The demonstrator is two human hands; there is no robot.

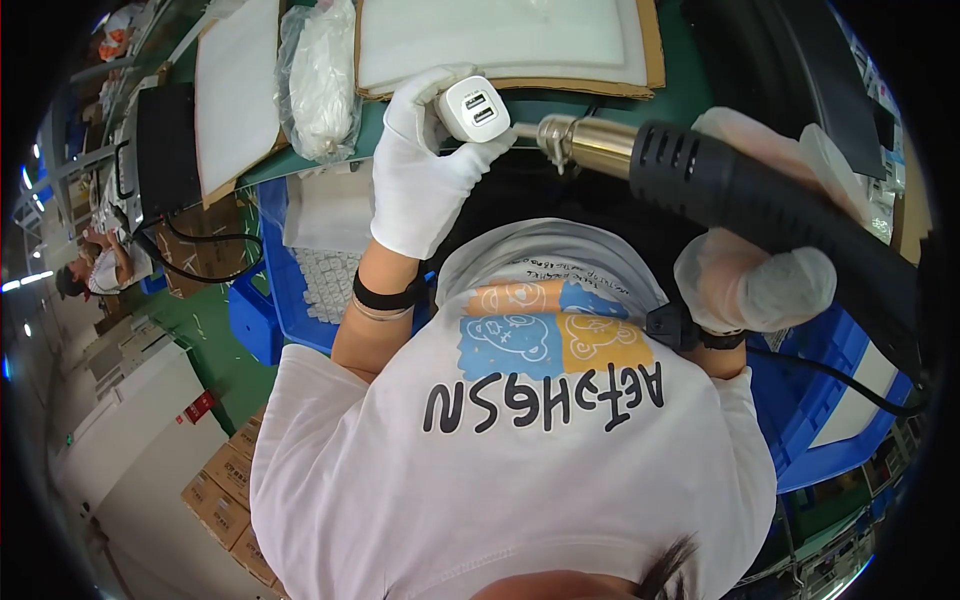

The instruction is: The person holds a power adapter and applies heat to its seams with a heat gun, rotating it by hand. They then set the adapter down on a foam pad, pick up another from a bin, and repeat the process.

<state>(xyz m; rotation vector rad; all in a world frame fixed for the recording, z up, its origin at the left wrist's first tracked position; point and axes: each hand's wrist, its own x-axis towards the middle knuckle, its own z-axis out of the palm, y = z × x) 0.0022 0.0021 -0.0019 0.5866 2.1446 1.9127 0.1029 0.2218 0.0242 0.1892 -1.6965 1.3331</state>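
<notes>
Left hand (425, 175), in a white fabric glove, grasps a white, rounded-square plastic charger (474, 112) between thumb and fingers, its two-slot end showing. Just beside it, to the right, is the metal nozzle (590, 145) of a black, vented heat gun (740, 185). Farther right, the right hand (730, 278), in a translucent whitish glove, has thumb and fingers either side of the gun; whether it grips, I cannot tell.

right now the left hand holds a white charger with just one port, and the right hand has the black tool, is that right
One slip: the head view shows two ports on the charger, not one. It is white and in the left hand, and the right hand has the black tool.
</notes>
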